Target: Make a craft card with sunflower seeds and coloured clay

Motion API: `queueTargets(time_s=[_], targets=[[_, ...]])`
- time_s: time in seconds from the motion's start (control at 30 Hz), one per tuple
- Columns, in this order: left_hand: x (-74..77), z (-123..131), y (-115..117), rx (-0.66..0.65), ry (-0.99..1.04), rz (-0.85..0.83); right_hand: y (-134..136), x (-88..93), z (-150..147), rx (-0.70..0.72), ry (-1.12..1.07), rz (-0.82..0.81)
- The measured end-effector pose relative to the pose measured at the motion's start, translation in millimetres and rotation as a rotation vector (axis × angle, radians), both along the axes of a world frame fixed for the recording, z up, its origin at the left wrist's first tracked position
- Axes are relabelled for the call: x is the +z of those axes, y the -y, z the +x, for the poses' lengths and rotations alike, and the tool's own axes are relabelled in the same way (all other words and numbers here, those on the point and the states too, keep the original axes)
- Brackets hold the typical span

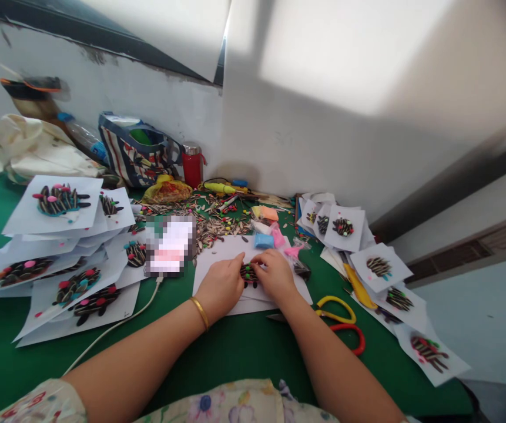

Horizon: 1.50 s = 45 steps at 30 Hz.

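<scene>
A small hedgehog figure made of striped sunflower seeds [249,274], with green and red dots, lies on white paper [211,249] in front of me. My left hand [226,282] presses against its left side, fingers drawn together. On the other side, my right hand [274,275] has its thumb and fingertips pinched at the figure's upper right edge. Whether a separate seed or dot is between those fingertips is hidden. Packets of soft clay, one of them blue [264,241] and one pink [278,236], rest just beyond my hands.
Loose sunflower seeds [213,217] are strewn behind the paper. Scissors with yellow and red handles [336,310] lie by my right forearm. Stacked sheets with finished seed figures stand left [19,217] and right [358,226]. A phone [171,247] with a cable, a red flask [192,166] and a striped bag [133,155] are leftward.
</scene>
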<state>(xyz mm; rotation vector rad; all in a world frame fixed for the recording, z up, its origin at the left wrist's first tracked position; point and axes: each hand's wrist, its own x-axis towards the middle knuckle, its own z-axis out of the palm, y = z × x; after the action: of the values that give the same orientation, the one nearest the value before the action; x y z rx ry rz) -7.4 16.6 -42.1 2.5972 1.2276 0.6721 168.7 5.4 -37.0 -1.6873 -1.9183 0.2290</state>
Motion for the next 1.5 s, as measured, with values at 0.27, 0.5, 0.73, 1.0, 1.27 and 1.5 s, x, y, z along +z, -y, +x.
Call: queueTargets(time_s=[0.27,0.5,0.73,1.0,1.27,1.5], targets=[[2.4,0,1,-0.005,-0.006,-0.019,-2,-1.5,-1,0.008,0.016,-0.029],[1.6,0,0,-0.006,-0.003,-0.023,-2,-3.0,0,0.017,0.033,-0.031],[2.3,0,0,-0.001,0.002,-0.017,4,10.8,12,-0.028,0.060,0.055],[5.2,-2,0,0.014,-0.020,-0.007,17,27.8,68,-0.436,0.355,-0.055],[9.9,-3,0,0.048,0.012,0.017,12,18.7,71,-0.373,0.358,-0.159],[12.1,-3,1,0.051,0.080,0.017,10,15.7,70,-0.365,0.319,-0.121]])
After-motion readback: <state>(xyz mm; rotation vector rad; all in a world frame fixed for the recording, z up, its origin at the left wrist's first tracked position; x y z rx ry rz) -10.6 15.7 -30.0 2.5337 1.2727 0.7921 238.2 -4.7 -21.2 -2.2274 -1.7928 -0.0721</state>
